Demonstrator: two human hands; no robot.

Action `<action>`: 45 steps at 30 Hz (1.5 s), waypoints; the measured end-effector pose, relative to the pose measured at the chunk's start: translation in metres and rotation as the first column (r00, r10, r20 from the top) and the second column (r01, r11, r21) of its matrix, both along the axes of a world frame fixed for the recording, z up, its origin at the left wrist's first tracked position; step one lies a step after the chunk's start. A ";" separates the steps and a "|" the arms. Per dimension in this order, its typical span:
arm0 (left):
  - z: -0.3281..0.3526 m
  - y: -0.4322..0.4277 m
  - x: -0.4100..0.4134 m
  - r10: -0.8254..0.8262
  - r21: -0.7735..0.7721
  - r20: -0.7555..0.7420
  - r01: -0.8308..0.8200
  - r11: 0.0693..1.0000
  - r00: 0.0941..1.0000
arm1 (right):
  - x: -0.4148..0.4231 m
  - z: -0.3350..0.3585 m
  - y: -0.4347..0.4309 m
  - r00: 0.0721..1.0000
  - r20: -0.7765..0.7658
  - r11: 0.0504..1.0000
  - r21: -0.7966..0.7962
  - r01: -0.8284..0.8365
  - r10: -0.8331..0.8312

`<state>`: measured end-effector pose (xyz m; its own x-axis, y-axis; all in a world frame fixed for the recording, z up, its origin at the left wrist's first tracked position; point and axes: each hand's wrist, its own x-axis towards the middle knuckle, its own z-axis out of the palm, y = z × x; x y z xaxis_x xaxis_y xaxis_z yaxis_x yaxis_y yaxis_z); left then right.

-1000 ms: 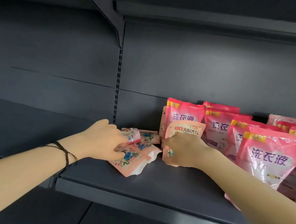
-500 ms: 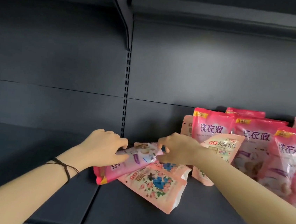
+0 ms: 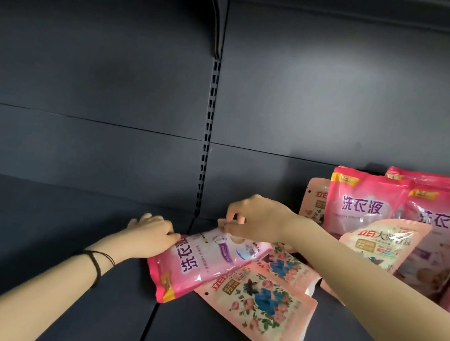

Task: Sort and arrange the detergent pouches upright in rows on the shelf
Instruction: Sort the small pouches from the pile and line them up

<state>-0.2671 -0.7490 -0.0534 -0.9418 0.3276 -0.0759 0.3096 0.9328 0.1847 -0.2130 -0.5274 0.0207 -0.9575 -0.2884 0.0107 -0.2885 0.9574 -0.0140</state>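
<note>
A bright pink detergent pouch [image 3: 205,262] lies on its side on the dark shelf [image 3: 45,234]. My left hand [image 3: 150,234] grips its upper left edge. My right hand [image 3: 255,218] pinches the far edge of the same pouch. Under it lie pale pink floral pouches [image 3: 259,304], flat on the shelf. Another pale pouch [image 3: 380,242] leans against the upright bright pink pouches [image 3: 364,207] that stand in rows at the right.
A slotted upright post [image 3: 207,140] divides the back panel. A seam [image 3: 153,315] runs between two shelf boards beneath the pouches. The shelf board above [image 3: 346,5] overhangs the top of the view.
The view has moved closer and to the left. The bright pink pouch has come further out over the floral pouches, and my right hand has shifted onto its far edge.
</note>
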 end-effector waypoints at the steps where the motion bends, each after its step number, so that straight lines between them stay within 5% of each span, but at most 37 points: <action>1: 0.001 -0.001 -0.001 0.008 0.079 0.046 -0.012 0.997 0.999 | -0.005 -0.002 -0.002 1.000 0.009 1.000 -0.031 0.000 0.001; 5: 0.005 -0.006 0.000 -0.038 0.427 0.122 -0.018 0.904 0.992 | -0.021 -0.008 -0.015 0.996 0.050 0.981 -0.187 -0.058 0.069; 11: 0.035 -0.007 0.015 -0.027 0.364 -0.296 0.139 0.921 0.955 | -0.031 -0.001 -0.038 0.959 0.207 0.928 -0.356 -0.108 0.191; 16: 0.045 -0.014 0.033 -0.035 0.340 -0.422 0.194 0.920 0.906 | -0.033 0.000 -0.041 0.933 0.275 0.792 -0.611 -0.017 0.232; 18: 0.035 -0.014 0.045 0.101 0.624 -0.356 0.155 0.766 0.929 | -0.032 -0.002 -0.040 0.938 0.266 0.732 -0.681 0.020 0.222; 20: 0.021 -0.011 0.060 0.214 0.900 -0.099 -0.005 0.437 0.972 | -0.030 -0.003 -0.039 0.948 0.235 0.695 -0.719 0.020 0.216; 22: 0.008 -0.007 0.073 0.146 0.968 0.168 -0.192 0.165 0.975 | -0.027 -0.001 -0.039 0.957 0.219 0.664 -0.747 0.040 0.189; 23: 0.003 -0.007 0.079 0.083 0.959 0.249 -0.257 0.115 0.965 | -0.025 0.001 -0.040 0.964 0.203 0.649 -0.759 0.046 0.170; 28: 0.005 -0.007 0.080 0.003 0.963 0.230 -0.228 0.145 0.973 | -0.015 0.006 -0.035 0.992 0.059 0.486 -0.874 -0.002 0.110; 31: 0.021 -0.007 0.073 0.059 0.977 0.145 -0.152 0.147 0.988 | -0.008 0.009 -0.031 0.996 -0.029 0.541 -0.838 -0.069 0.082; 34: 0.038 -0.004 0.064 0.058 0.968 0.033 -0.046 0.247 0.998 | 0.003 0.014 -0.027 0.991 -0.061 0.538 -0.835 -0.114 0.116; 38: 0.071 0.006 0.054 0.061 0.958 -0.114 0.093 0.271 0.992 | 0.013 0.020 -0.013 0.987 -0.161 0.284 -0.947 -0.153 -0.006; 45: 0.115 0.056 0.070 0.064 0.949 -0.314 0.314 0.012 0.947 | 0.058 0.018 0.009 0.929 -0.265 -0.135 -0.942 -0.306 -0.258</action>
